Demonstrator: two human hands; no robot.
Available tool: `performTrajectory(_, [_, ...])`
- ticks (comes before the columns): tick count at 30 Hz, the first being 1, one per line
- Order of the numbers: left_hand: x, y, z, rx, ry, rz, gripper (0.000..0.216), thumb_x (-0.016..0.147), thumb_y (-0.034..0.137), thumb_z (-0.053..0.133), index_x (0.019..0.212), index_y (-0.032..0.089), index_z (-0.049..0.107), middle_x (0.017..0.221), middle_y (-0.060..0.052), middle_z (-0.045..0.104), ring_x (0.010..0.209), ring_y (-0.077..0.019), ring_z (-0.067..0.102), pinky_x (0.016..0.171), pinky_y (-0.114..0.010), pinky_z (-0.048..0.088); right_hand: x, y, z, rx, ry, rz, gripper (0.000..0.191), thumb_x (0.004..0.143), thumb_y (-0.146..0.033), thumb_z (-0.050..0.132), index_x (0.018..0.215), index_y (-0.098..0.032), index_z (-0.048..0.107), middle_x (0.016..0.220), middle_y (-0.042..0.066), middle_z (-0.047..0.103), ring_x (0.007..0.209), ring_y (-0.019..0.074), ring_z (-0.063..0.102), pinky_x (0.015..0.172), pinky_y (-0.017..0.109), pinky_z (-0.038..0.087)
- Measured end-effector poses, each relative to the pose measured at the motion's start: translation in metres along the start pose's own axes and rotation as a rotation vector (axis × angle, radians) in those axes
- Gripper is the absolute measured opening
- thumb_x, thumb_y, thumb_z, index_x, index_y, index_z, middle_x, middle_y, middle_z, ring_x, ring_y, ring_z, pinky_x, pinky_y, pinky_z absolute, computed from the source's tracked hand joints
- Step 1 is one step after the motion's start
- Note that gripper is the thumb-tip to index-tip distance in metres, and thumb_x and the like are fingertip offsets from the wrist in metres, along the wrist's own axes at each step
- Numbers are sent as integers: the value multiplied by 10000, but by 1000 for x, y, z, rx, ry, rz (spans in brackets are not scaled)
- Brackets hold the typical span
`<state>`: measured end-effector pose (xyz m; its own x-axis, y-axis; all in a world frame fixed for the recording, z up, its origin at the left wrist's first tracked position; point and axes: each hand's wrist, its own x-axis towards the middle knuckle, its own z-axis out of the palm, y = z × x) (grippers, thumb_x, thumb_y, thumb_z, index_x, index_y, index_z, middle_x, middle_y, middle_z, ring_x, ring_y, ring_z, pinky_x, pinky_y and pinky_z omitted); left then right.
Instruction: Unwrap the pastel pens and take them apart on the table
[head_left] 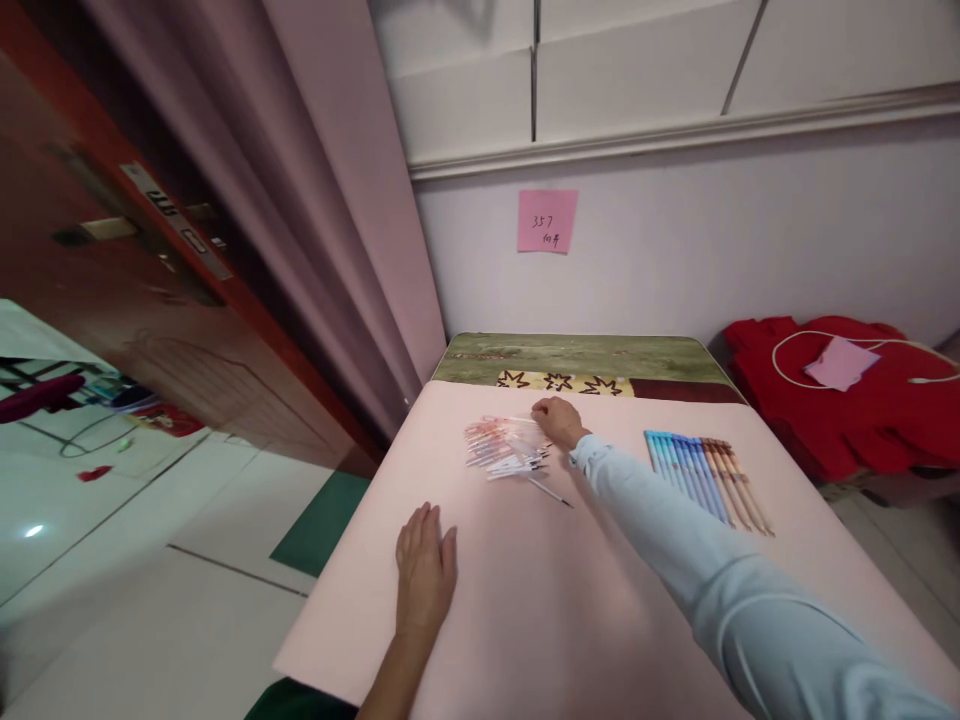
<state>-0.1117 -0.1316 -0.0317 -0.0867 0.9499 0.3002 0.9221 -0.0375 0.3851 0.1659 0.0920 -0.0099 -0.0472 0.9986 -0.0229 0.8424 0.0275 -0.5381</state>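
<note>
My left hand [425, 570] lies flat on the pink tabletop [510, 620], fingers stretched out, with nothing in it. My right hand [559, 421], in a light blue sleeve, reaches to the far side of a loose pile of thin pen refills [504, 448]. Its fingers are pinched together at the pile's upper right edge; what they hold is too small and blurred to make out. One refill with a dark tip [551, 492] sticks out of the pile toward me. To the right, several pens [701, 478] lie side by side in a row, shading from turquoise through blue to brown.
Behind the pink cover shows a green wood-patterned table edge [577, 347]. A pink note [547, 221] is stuck on the wall. At right lies red cloth [810, 420] with a white cable and pink paper on it. A curtain [337, 200] and wooden door [150, 270] stand at left.
</note>
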Motion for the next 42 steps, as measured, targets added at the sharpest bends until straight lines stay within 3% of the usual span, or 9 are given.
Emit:
performTrajectory(8, [-2, -3, 6, 54, 43, 42, 485, 926, 422, 430, 1275, 105, 542, 1374, -191, 533, 1334, -319, 427, 1133, -538, 284, -5, 1, -9, 7, -22, -18, 216, 824, -267, 547, 837, -209, 755, 896, 52, 743, 827, 170, 633, 721, 226, 408])
performTrajectory(13, [-1, -3, 8, 109, 46, 62, 491, 921, 415, 445, 1275, 88, 539, 1374, -200, 523, 1321, -321, 426, 1126, -515, 294, -30, 5, -29, 87, 49, -33, 266, 872, -315, 519, 998, -212, 730, 973, 52, 740, 907, 197, 643, 785, 255, 438])
performTrajectory(16, [0, -2, 7, 134, 42, 74, 483, 928, 408, 435, 1266, 80, 540, 1368, -206, 519, 1313, -323, 427, 1120, -508, 297, -74, 17, -46, 148, 118, -30, 347, 896, -365, 509, 1160, -201, 665, 1085, 63, 716, 962, 190, 643, 824, 263, 462])
performTrajectory(19, [0, -1, 6, 153, 44, 96, 473, 932, 401, 430, 1255, 73, 540, 1359, -219, 517, 1305, -325, 429, 1113, -509, 298, -138, 37, -58, 224, 202, -85, 350, 901, -425, 504, 1125, -213, 670, 1139, 67, 694, 988, 192, 640, 821, 277, 481])
performTrajectory(22, [1, 2, 5, 161, 45, 121, 468, 935, 396, 427, 1253, 70, 535, 1355, -226, 514, 1303, -326, 427, 1111, -506, 292, -198, 55, -61, 209, 216, -87, 330, 882, -447, 525, 1055, -223, 694, 1074, 69, 708, 932, 214, 648, 742, 298, 481])
performTrajectory(25, [1, 4, 5, 157, 41, 123, 460, 936, 390, 418, 1249, 73, 533, 1351, -226, 514, 1306, -327, 421, 1114, -508, 280, -226, 55, -56, 133, 160, -10, 283, 873, -433, 535, 975, -237, 712, 885, 37, 719, 757, 192, 636, 655, 284, 440])
performTrajectory(27, [1, 5, 6, 152, 38, 117, 451, 935, 390, 418, 1244, 83, 535, 1348, -221, 518, 1307, -325, 420, 1113, -511, 276, -225, 45, -47, 101, 138, 4, 252, 867, -415, 547, 930, -237, 713, 822, 28, 707, 729, 180, 620, 647, 272, 414])
performTrajectory(35, [0, 0, 10, 125, 53, 105, 436, 930, 396, 443, 1234, 104, 552, 1345, -199, 538, 1306, -306, 432, 1121, -488, 283, -176, 2, 0, -99, 133, 13, 189, 884, -319, 542, 949, -221, 690, 971, 49, 680, 833, 166, 597, 691, 257, 370])
performTrajectory(42, [-2, 0, 8, 137, 59, 91, 430, 929, 375, 449, 1227, 85, 560, 1343, -206, 540, 1286, -313, 448, 1109, -494, 297, -154, -9, -1, -146, 168, -24, 175, 875, -273, 536, 878, -219, 702, 965, 55, 675, 859, 179, 592, 696, 263, 362])
